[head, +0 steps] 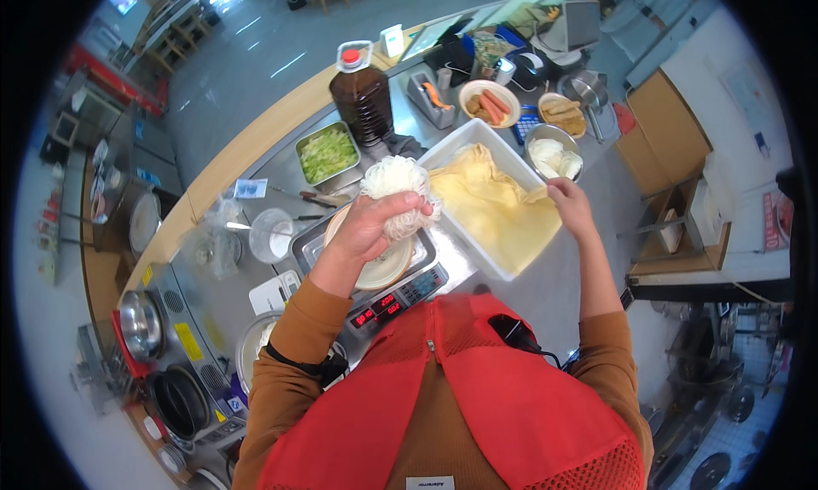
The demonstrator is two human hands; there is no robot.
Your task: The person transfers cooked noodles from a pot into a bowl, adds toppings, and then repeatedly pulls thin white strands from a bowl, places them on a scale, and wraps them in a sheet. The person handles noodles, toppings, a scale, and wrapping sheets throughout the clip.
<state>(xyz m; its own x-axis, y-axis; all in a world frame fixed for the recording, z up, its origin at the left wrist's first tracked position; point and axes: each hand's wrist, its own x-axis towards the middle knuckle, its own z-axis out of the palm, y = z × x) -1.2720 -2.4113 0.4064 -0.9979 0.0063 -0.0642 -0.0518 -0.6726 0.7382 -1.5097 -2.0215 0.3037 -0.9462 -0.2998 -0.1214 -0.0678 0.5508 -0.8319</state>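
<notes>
My left hand (374, 225) grips a bundle of thin white noodles (397, 186) above a round plate (383, 269), which rests in a metal tray on a digital scale (418, 285). My right hand (565, 199) pinches the edge of a pale yellow sheet (492, 215), perhaps tofu skin or dough, that lies folded in a white plastic tub (470, 250) and hangs over its right rim. Behind the right hand stands a metal bowl (535, 138) with white pieces in it.
A metal pan of chopped greens (329, 154) and a large bottle of dark liquid (361, 97) stand behind the scale. Bowls of sausages (492, 106) and browned food (562, 114) stand at the back right. A clear plastic cup (271, 234) and knives lie left.
</notes>
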